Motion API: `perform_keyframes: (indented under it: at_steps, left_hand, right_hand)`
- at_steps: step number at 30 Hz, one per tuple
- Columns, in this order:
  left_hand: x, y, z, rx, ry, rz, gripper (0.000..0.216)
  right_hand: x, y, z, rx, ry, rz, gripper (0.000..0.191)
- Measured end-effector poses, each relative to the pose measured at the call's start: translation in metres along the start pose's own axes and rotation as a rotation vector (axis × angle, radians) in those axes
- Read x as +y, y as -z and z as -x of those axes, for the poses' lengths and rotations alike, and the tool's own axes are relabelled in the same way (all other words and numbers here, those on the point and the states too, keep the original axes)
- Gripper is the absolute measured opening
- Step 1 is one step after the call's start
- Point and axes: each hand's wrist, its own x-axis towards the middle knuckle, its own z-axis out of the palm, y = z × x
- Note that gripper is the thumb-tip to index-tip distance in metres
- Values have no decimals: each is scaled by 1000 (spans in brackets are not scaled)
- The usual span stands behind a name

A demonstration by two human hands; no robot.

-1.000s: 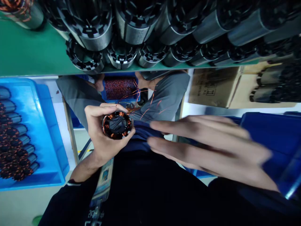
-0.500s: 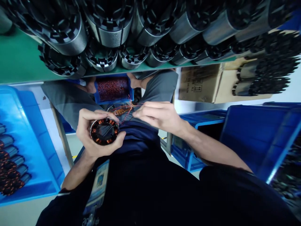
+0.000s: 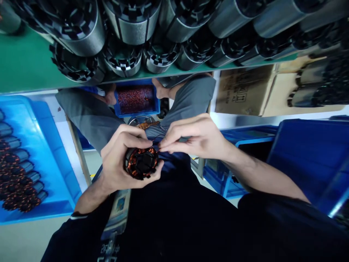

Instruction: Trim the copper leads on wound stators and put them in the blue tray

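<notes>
Left hand (image 3: 120, 171) clenched around copper-wound stator (image 3: 141, 162), held over the lap. Right hand (image 3: 195, 136) pinches its wire leads just beside. Green worktop (image 3: 24, 69) carries rows of grey stator cores (image 3: 131, 22). Blue tray (image 3: 51, 145) at left; cardboard box (image 3: 242, 94) beyond.

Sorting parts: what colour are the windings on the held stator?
Coppery orange windings, on the stator; head view.
</notes>
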Motion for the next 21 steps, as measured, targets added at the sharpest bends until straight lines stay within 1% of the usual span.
perform_keyframes:
  at_steps: [2,4,5,7,8,9,11,13,14,15,17,18,19,21]
  left_hand:
    - [-7,0,3,-11,-15,-49,43]
    - [-17,0,8,-4,-51,-126,44]
    - [-21,1,11,-2,-65,-170,44]
    - [-25,4,17,-9,-73,-265,43]
    - [-25,5,18,-13,-70,-301,42]
    - [-23,6,19,-10,-71,-323,41]
    - [-17,5,18,-10,-88,-341,37]
    - [-9,3,14,-15,-120,-345,34]
    - [-5,3,12,-16,-139,-349,34]
    - [-2,3,10,-8,-153,-339,36]
    - [2,6,6,44,-145,-268,43]
    - [3,8,3,67,-140,-227,47]
    - [3,11,0,83,-142,-185,50]
    - [-1,13,-7,112,-133,-65,53]
  right_hand:
    - [22,4,-1,-3,-14,8,23]
    - [28,14,-2,-36,-61,96,25]
    - [24,20,-2,-26,-86,157,23]
    - [2,28,-2,39,-129,279,18]
    - [-12,28,-2,105,-123,319,27]
    - [-26,26,-3,102,-128,350,37]
    - [-48,15,-5,-12,-99,346,54]
    - [-57,1,-9,-159,-133,296,64]
    - [-58,-4,-11,-213,-173,273,63]
    - [-57,-6,-13,-250,-218,258,58]
    - [-58,-4,-17,-283,-243,251,36]
    - [-59,1,-19,-291,-217,250,26]
    - [-62,7,-22,-296,-171,243,21]
    - [-68,20,-28,-321,-75,226,24]
